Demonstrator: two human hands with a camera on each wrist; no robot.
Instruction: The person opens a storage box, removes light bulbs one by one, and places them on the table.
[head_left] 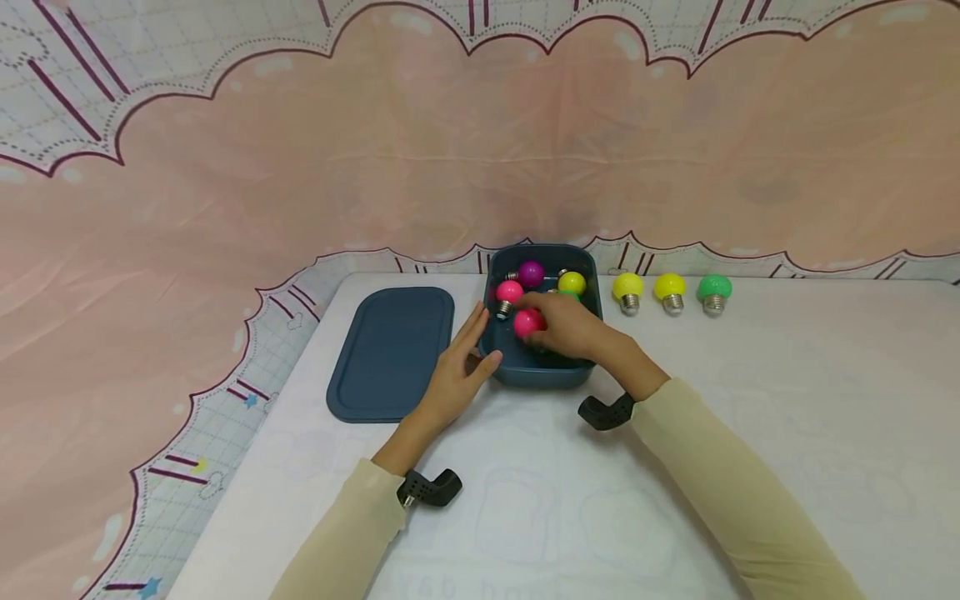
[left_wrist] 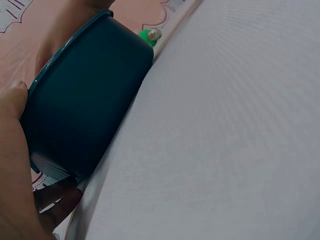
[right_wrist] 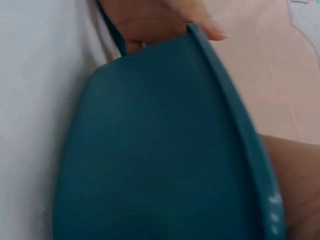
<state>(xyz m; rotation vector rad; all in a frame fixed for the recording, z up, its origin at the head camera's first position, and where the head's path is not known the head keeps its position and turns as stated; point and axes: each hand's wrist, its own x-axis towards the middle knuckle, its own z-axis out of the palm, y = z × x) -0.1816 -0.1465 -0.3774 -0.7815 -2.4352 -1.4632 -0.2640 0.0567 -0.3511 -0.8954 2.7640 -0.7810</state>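
Note:
A dark blue box (head_left: 542, 374) stands at the back middle of the white table. Inside lie a purple bulb (head_left: 531, 272), a pink bulb (head_left: 509, 292), a yellow bulb (head_left: 572, 282) and a mostly hidden green one. My right hand (head_left: 561, 327) reaches into the box, its fingers curled round another pink bulb (head_left: 527, 322). My left hand (head_left: 462, 360) lies against the box's left wall with straight fingers, thumb at the front corner. The left wrist view shows that palm (left_wrist: 14, 165) against the box (left_wrist: 85, 95). The box wall (right_wrist: 160, 150) fills the right wrist view.
The box's blue lid (head_left: 390, 352) lies flat to its left. Right of the box, two yellow bulbs (head_left: 627, 288) (head_left: 668, 287) and a green bulb (head_left: 714, 289) stand in a row by the table's back edge. A pink patterned cloth hangs behind.

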